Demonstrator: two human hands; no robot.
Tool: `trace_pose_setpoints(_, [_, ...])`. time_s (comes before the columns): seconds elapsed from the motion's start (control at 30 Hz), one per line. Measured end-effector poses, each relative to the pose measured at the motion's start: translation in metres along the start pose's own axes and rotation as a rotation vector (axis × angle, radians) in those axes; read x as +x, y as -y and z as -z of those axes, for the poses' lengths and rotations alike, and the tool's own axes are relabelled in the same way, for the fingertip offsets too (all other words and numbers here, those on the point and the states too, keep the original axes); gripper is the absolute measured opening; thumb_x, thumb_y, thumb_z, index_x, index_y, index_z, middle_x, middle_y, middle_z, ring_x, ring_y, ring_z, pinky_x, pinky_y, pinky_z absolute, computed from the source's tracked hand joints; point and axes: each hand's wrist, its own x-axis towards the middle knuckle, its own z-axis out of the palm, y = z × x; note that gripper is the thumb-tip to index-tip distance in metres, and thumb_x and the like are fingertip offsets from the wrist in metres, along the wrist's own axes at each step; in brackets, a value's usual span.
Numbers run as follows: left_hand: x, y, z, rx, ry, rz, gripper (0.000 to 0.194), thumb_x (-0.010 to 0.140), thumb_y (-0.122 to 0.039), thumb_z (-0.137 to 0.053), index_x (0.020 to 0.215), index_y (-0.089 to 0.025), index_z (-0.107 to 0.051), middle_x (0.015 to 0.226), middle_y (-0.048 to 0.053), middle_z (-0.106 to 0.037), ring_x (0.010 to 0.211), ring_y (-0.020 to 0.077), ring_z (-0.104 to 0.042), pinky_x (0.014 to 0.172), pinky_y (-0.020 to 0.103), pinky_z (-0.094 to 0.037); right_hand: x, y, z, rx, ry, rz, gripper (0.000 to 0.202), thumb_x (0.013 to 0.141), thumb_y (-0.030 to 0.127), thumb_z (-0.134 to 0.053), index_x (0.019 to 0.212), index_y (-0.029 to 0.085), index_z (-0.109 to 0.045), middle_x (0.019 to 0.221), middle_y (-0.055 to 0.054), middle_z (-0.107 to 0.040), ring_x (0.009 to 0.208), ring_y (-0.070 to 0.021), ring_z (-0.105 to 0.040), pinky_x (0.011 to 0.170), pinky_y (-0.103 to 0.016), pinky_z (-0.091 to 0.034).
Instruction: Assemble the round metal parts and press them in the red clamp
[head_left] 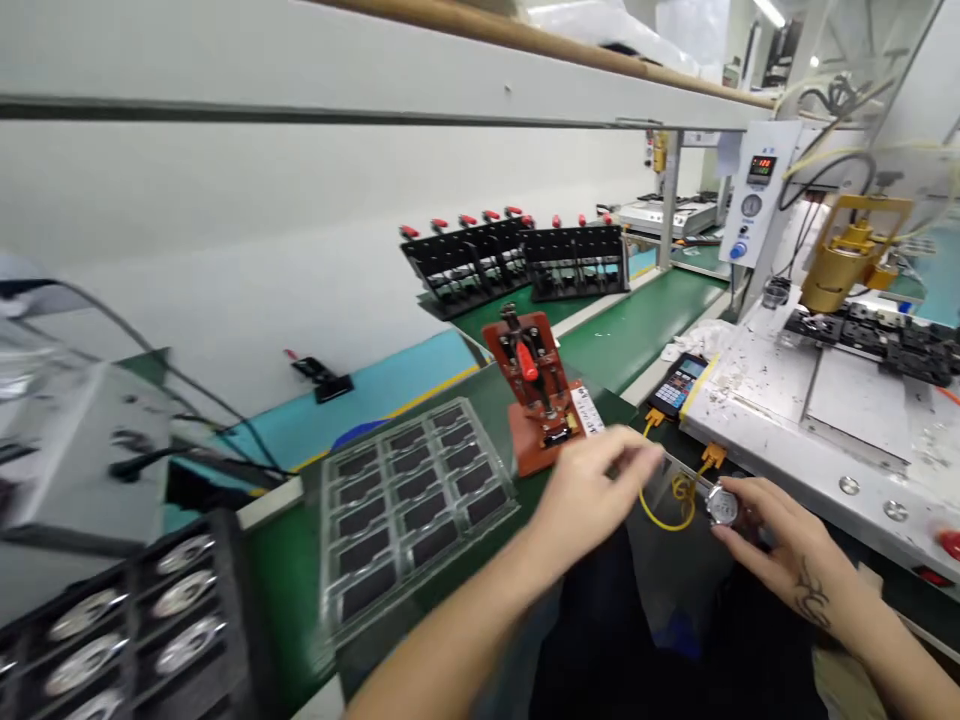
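Observation:
My right hand (776, 535) grips a round silver watch case (722, 505) between thumb and fingers, its flat disc face turned toward me. To its left, my left hand (592, 490) has thumb and forefinger brought together in a pinch; whatever lies between them, if anything, is too small to make out. Just beyond that hand stands a reddish-brown clamp fixture (536, 385) with a red lever. A yellow cable (667, 525) loops between the two hands. Left of the fixture lies a clear plastic tray (328, 575) with dark rectangular pieces in its compartments.
A black foam tray (244, 600) of silver round parts sits at lower left. Black clamp fixtures (577, 262) with red levers stand at the back. On the right are a keypad device (679, 382) and a metal press (847, 440) with a brass-coloured head. A shelf beam (375, 75) crosses above.

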Motion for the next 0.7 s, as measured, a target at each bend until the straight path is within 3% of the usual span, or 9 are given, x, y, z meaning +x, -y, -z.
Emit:
trace_pose_setpoints(0.1, [0.032,0.008,0.055,0.179,-0.336,-0.326,0.029,0.104,-0.034,-0.057,0.078,-0.022,-0.064,0.074,0.004,-0.07,0.071,0.0184,-0.064,0.071,0.033,-0.051,0.01,-0.006,-0.003,0.032,-0.047,0.007,0.044,0.101,0.03,-0.072,0.144,0.032,-0.061,0.1,-0.006,-0.072,0.073,-0.0207,-0.071,0.067,-0.035,-0.063])
trace_pose_setpoints(0.17, [0.053,0.023,0.08,0.308,-0.319,-0.481,0.036,0.103,-0.035,-0.055,0.069,-0.023,-0.055,0.068,0.003,-0.064,0.07,0.0194,-0.06,0.074,0.036,-0.05,0.017,-0.009,-0.006,0.047,-0.058,0.011,0.045,0.1,0.031,-0.072,0.144,0.031,-0.062,0.098,-0.006,-0.072,0.072,-0.0212,-0.071,0.066,-0.035,-0.064])
trace_pose_setpoints(0.23, [0.068,0.04,0.091,0.447,-0.18,-0.533,0.045,0.103,-0.036,-0.053,0.06,-0.025,-0.045,0.059,0.001,-0.054,0.063,0.0187,-0.052,0.073,0.037,-0.048,0.022,-0.008,-0.008,0.061,-0.06,0.007,0.044,0.1,0.033,-0.071,0.142,0.029,-0.063,0.1,-0.008,-0.073,0.075,-0.0223,-0.072,0.066,-0.035,-0.064])
trace_pose_setpoints(0.33, [0.078,0.053,0.094,0.528,-0.078,-0.527,0.053,0.103,-0.037,-0.05,0.055,-0.025,-0.031,0.05,-0.003,-0.037,0.053,0.0166,-0.037,0.065,0.035,-0.041,0.03,-0.002,-0.011,0.1,-0.067,-0.005,0.04,0.101,0.033,-0.069,0.14,0.027,-0.064,0.097,-0.008,-0.073,0.074,-0.0217,-0.071,0.064,-0.034,-0.064])
trace_pose_setpoints(0.43, [0.089,0.039,0.098,0.421,-0.238,-0.482,0.054,0.106,-0.041,-0.049,0.058,-0.025,-0.029,0.054,-0.004,-0.033,0.052,0.0147,-0.034,0.058,0.032,-0.035,0.042,0.003,-0.018,0.146,-0.061,-0.024,0.034,0.1,0.034,-0.069,0.133,0.026,-0.067,0.094,-0.006,-0.072,0.072,-0.0202,-0.07,0.061,-0.031,-0.062])
trace_pose_setpoints(0.5, [0.107,0.024,0.109,0.279,-0.363,-0.408,0.051,0.108,-0.043,-0.05,0.063,-0.024,-0.035,0.058,-0.004,-0.038,0.054,0.0136,-0.04,0.058,0.03,-0.036,0.054,0.004,-0.026,0.165,-0.042,-0.031,0.032,0.1,0.034,-0.069,0.13,0.025,-0.068,0.092,-0.005,-0.07,0.07,-0.019,-0.068,0.061,-0.031,-0.061])
trace_pose_setpoints(0.57, [0.131,0.017,0.127,0.126,-0.404,-0.311,0.044,0.11,-0.043,-0.048,0.071,-0.023,-0.044,0.062,-0.003,-0.047,0.057,0.0137,-0.049,0.062,0.029,-0.042,0.068,0.003,-0.037,0.165,-0.015,-0.023,0.031,0.1,0.035,-0.068,0.129,0.023,-0.068,0.088,-0.003,-0.067,0.066,-0.0172,-0.065,0.061,-0.031,-0.06])
trace_pose_setpoints(0.63, [0.151,0.024,0.149,0.028,-0.399,-0.211,0.035,0.112,-0.04,-0.047,0.082,-0.022,-0.052,0.068,0.0,-0.057,0.062,0.0151,-0.058,0.067,0.03,-0.049,0.079,0.0,-0.049,0.159,0.005,-0.02,0.031,0.1,0.034,-0.067,0.128,0.022,-0.067,0.086,-0.002,-0.064,0.064,-0.0162,-0.062,0.06,-0.031,-0.058])
trace_pose_setpoints(0.7, [0.155,0.044,0.17,0.058,-0.449,-0.13,0.023,0.109,-0.037,-0.052,0.095,-0.02,-0.057,0.084,0.005,-0.067,0.074,0.0177,-0.065,0.075,0.032,-0.054,0.083,-0.004,-0.059,0.166,0.028,-0.022,0.03,0.099,0.034,-0.066,0.126,0.021,-0.068,0.085,-0.002,-0.064,0.065,-0.017,-0.063,0.059,-0.03,-0.056])
